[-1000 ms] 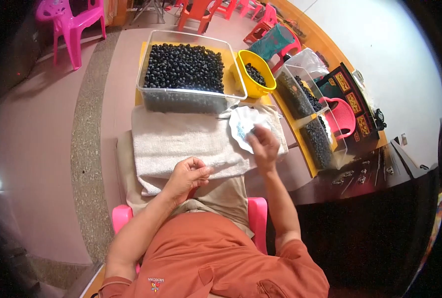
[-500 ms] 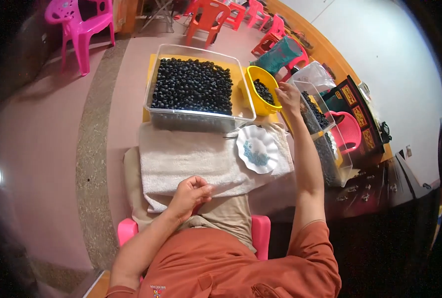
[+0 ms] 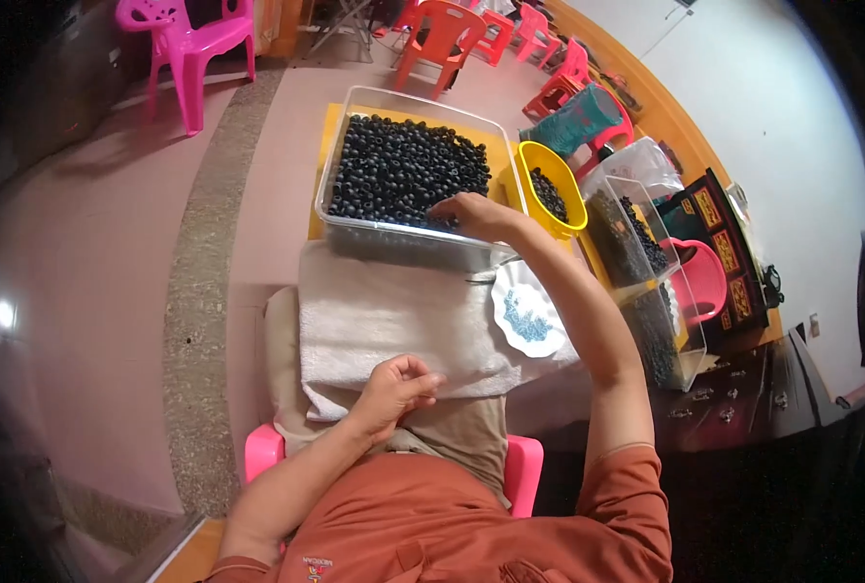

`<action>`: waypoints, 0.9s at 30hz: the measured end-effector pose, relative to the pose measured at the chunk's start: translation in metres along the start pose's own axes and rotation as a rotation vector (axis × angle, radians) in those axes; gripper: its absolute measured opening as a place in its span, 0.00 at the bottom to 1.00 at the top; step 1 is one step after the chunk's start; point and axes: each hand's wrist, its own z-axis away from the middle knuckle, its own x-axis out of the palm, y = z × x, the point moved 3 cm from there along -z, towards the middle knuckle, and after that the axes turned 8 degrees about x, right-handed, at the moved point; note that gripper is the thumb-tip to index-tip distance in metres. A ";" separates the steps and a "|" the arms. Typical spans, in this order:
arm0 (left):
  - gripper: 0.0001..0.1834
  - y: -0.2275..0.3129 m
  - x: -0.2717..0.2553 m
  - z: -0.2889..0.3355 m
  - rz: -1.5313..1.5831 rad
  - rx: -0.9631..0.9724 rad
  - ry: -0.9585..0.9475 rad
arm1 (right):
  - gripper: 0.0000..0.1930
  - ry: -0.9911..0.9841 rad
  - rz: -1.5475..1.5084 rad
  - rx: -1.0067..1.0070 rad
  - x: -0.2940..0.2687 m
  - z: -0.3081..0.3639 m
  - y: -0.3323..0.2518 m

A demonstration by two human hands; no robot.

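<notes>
– Where is the right hand (image 3: 476, 216)?
– It reaches inside the clear bin (image 3: 384, 243), with fingertips at the black beads (image 3: 403, 170). Whether this grip holds one, I cannot tell.
– And the left hand (image 3: 396, 391)?
– Near the towel (image 3: 384, 301)'s front edge, thumb beside curled fingers. I cannot tell if it is fully closed. The white dish (image 3: 517, 274) lies on the towel.

Magenta chair (image 3: 199, 44), pinkish floor (image 3: 92, 282), white wall (image 3: 777, 126)
</notes>
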 end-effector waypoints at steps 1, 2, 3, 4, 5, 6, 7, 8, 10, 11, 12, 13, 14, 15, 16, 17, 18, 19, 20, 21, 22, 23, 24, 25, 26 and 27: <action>0.06 0.000 0.000 0.001 0.002 0.006 0.007 | 0.21 -0.004 0.000 -0.009 0.002 -0.005 -0.004; 0.06 0.000 0.000 0.002 0.000 0.009 0.005 | 0.19 -0.025 0.022 0.027 0.003 -0.008 -0.006; 0.06 0.000 -0.001 0.003 -0.001 0.012 0.002 | 0.18 -0.046 0.045 0.064 0.004 -0.011 -0.007; 0.06 0.000 -0.002 0.003 0.002 0.014 0.005 | 0.18 -0.049 0.045 0.060 0.003 -0.013 -0.011; 0.06 0.001 -0.003 0.003 0.002 0.015 0.003 | 0.18 -0.110 0.094 0.100 0.002 -0.014 -0.012; 0.06 0.000 -0.003 0.003 0.001 0.015 0.000 | 0.18 -0.171 0.142 0.140 0.002 -0.015 -0.013; 0.06 0.001 -0.003 0.003 0.004 0.016 0.001 | 0.18 -0.173 0.144 0.139 0.002 -0.014 -0.011; 0.06 0.002 -0.002 0.004 -0.008 0.016 0.001 | 0.14 -0.119 0.118 0.088 0.000 -0.011 -0.010; 0.06 0.003 -0.002 0.003 -0.020 0.018 0.001 | 0.10 -0.066 0.093 0.036 -0.003 -0.007 -0.010; 0.06 0.003 -0.002 0.003 -0.013 0.017 0.000 | 0.09 -0.046 0.059 0.016 -0.004 -0.005 -0.011; 0.06 0.003 -0.001 0.003 -0.006 0.016 -0.001 | 0.08 -0.025 0.024 -0.003 -0.006 -0.004 -0.012; 0.06 0.003 -0.001 0.003 -0.007 0.017 -0.001 | 0.08 -0.024 0.024 -0.004 -0.006 -0.003 -0.012; 0.06 0.004 0.000 0.003 -0.015 0.014 0.008 | 0.07 0.011 0.010 -0.004 -0.006 -0.002 -0.013; 0.06 0.004 0.000 0.004 -0.024 0.011 0.016 | 0.07 0.048 -0.004 -0.004 -0.008 0.000 -0.014; 0.06 0.003 0.000 0.003 -0.025 0.012 0.015 | 0.07 0.050 -0.003 -0.004 -0.009 0.001 -0.014; 0.06 0.002 -0.001 0.003 -0.019 0.016 0.010 | 0.08 0.070 -0.005 -0.013 -0.011 0.003 -0.015; 0.06 0.001 -0.001 0.002 -0.014 0.019 0.004 | 0.08 0.090 -0.007 -0.022 -0.012 0.005 -0.015; 0.06 0.001 -0.001 0.003 -0.015 0.020 0.003 | 0.08 0.092 -0.006 -0.023 -0.013 0.008 -0.018; 0.06 0.002 -0.001 0.003 -0.020 0.026 0.011 | 0.09 0.131 -0.014 0.030 -0.015 0.012 -0.020; 0.06 0.003 0.000 0.003 -0.024 0.031 0.018 | 0.10 0.170 -0.023 0.083 -0.018 0.016 -0.021; 0.06 0.003 0.000 0.004 -0.025 0.033 0.016 | 0.10 0.172 -0.021 0.082 -0.020 0.019 -0.026; 0.06 0.002 -0.001 0.004 -0.019 0.035 0.022 | 0.10 0.175 -0.061 0.105 -0.023 0.023 -0.030; 0.06 0.002 -0.001 0.004 -0.013 0.037 0.029 | 0.11 0.178 -0.102 0.128 -0.026 0.027 -0.033; 0.06 0.002 -0.001 0.004 -0.013 0.038 0.027 | 0.11 0.179 -0.099 0.127 -0.029 0.032 -0.040; 0.05 0.003 -0.001 0.004 -0.025 0.048 0.041 | 0.11 0.227 -0.247 0.198 -0.033 0.039 -0.045; 0.05 0.004 -0.001 0.005 -0.037 0.057 0.054 | 0.11 0.275 -0.395 0.268 -0.034 0.044 -0.047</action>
